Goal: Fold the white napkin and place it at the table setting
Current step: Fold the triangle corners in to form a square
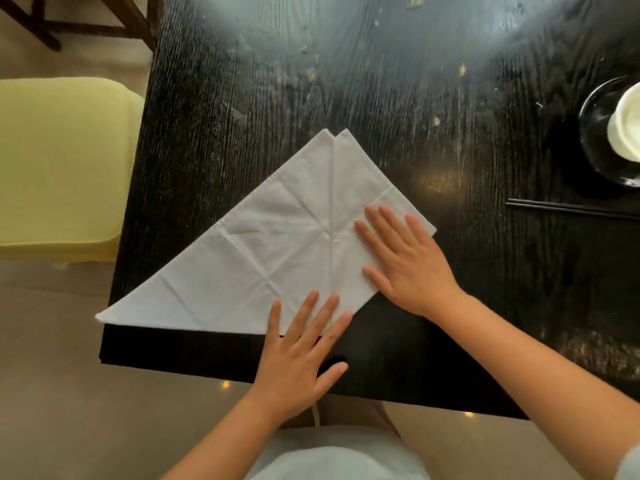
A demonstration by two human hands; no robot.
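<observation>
The white napkin point(263, 244) lies flat on the dark wooden table point(398, 109), folded into a triangle. Its right corner is folded up along the centre line to the top point, while its left corner still reaches out to the table's left edge. My right hand point(405, 261) lies flat, fingers spread, on the folded right flap. My left hand point(301, 351) rests flat at the napkin's bottom point, with the fingertips on the cloth and the palm on the table's front edge. Neither hand grips anything.
At the right edge stands a dark glossy plate point(599, 140) with a white cup or bowl point(627, 126) on it. Black chopsticks point(571, 209) lie just in front of the plate. A pale yellow chair seat point(62, 164) is left of the table.
</observation>
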